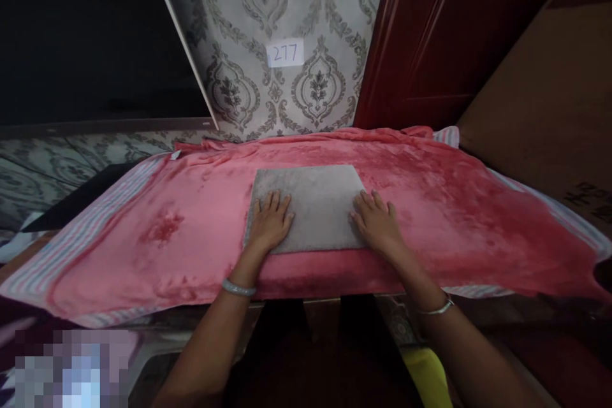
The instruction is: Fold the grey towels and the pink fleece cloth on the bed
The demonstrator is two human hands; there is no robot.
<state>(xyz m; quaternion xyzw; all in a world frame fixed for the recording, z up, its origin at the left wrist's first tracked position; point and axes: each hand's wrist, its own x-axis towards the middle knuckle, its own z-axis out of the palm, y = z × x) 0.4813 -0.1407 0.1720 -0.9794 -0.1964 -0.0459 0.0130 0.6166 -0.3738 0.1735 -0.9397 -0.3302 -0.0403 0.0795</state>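
Resting flat on the mat [322, 207], the left hand [271, 222] is open, palm down over its left side, fingers slightly spread. Right hand [377, 220] also open, palm down at the right edge; neither grips anything. Mat is grey, roughly rectangular, lying flat in the middle of the frame on the pink blanket [201, 197]. Looks light and soft, short plush pile, probably floppy with some body; can't tell if it's one layer or folded. Not fragile by the look of it. Pile should give fingers decent grip, but mat could slide on the plush blanket, or drag it along, if pushed sideways. Best hold: pinch both near corners, lower centre of frame, or slip fingers under the left and right edges. One-corner lift would likely let it sag.
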